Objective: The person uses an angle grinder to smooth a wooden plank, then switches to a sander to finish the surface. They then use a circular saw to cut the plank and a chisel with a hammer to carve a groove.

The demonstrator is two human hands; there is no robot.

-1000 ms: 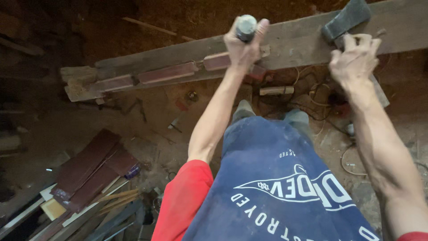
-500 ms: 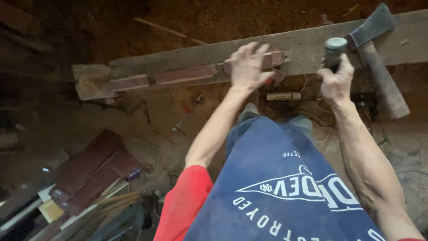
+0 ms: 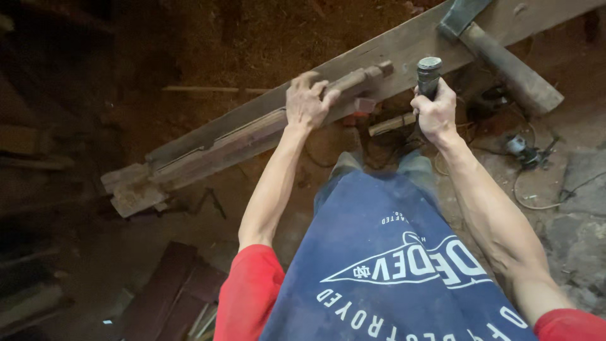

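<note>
Left hand [image 3: 307, 101] clamped over the reddish wooden strip [image 3: 252, 129] on the plank [image 3: 404, 44], right hand [image 3: 435, 113] fisted around a dark tool handle [image 3: 428, 74]

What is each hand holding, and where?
The right hand grips a dark tool handle below its top end. The left hand clasps a reddish wood strip near its end.

A dusty reddish dirt floor [image 3: 208, 38] lay in dim light, darkest toward nine o'clock. Dark wooden boards [image 3: 167, 297] were stacked at seven; cables [image 3: 536, 189] trailed at three.
</note>
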